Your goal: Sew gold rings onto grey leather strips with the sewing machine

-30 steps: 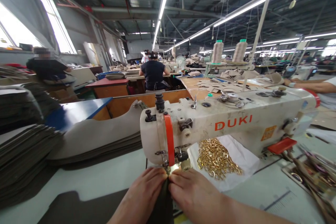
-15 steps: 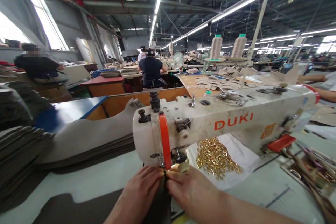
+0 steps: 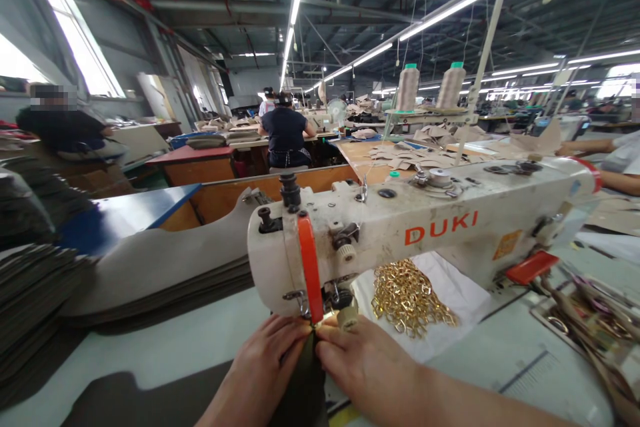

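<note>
A white sewing machine [image 3: 440, 227] marked DUKI stretches across the middle, its needle area low at the left end. Directly below that end, dark fabric [image 3: 300, 390] lies under the needle area and runs toward me. My left hand [image 3: 267, 353] pinches the fabric from the left, fingertips beside the presser foot. From the right, my right hand [image 3: 363, 357] has its fingers closed on the same fabric. The two hands' fingertips nearly meet, and they hide the stitching point.
Gold metal rings [image 3: 410, 297] lie on white paper behind my right hand. Stacked dark pieces [image 3: 37, 320] fill the left. At right sits a tray [image 3: 565, 333] of straps and rings. People sit at tables beyond.
The whole view has shifted slightly, so the machine appears a little further left. Both hands keep their grip on the fabric at the needle area.
</note>
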Demonstrator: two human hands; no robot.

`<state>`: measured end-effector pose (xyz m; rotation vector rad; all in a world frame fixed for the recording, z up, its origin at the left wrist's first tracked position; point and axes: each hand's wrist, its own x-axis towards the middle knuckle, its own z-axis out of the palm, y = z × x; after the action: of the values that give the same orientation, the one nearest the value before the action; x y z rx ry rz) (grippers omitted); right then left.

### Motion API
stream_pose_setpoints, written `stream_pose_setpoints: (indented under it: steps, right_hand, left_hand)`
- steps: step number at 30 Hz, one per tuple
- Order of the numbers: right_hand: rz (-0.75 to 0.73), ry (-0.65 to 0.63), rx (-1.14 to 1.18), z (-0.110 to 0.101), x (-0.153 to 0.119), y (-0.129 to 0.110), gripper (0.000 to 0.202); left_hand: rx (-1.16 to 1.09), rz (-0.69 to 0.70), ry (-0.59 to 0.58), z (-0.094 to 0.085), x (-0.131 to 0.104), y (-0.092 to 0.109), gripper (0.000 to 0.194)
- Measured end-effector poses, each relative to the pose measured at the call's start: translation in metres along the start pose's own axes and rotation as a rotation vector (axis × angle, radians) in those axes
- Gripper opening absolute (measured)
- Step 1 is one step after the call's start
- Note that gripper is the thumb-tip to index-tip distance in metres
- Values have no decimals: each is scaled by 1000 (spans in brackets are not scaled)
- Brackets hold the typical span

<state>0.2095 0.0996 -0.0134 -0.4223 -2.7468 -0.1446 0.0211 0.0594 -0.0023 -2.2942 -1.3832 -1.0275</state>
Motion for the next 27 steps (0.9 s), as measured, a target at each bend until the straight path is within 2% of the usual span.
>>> stream_pose_setpoints:
  steps: [4, 8, 13, 19, 27]
  right_hand:
    - [17, 50, 2, 3, -4, -2, 8]
    - [-45, 103, 50, 2, -8, -4, 3]
    - [-106, 65, 64, -4, -9, -6, 4]
    - [-96, 28, 47, -5, -10, -6, 5]
    - [-102, 12, 56, -5, -10, -5, 4]
  left_hand:
    - [14, -5, -27, -1, 0, 3, 38]
    - [21, 36, -108, -5, -7, 1, 31]
    - [162, 72, -201, -10, -18, 2, 28]
    - [340, 242, -329, -12, -25, 4, 33]
    - [312, 199, -389, -11, -22, 5, 39]
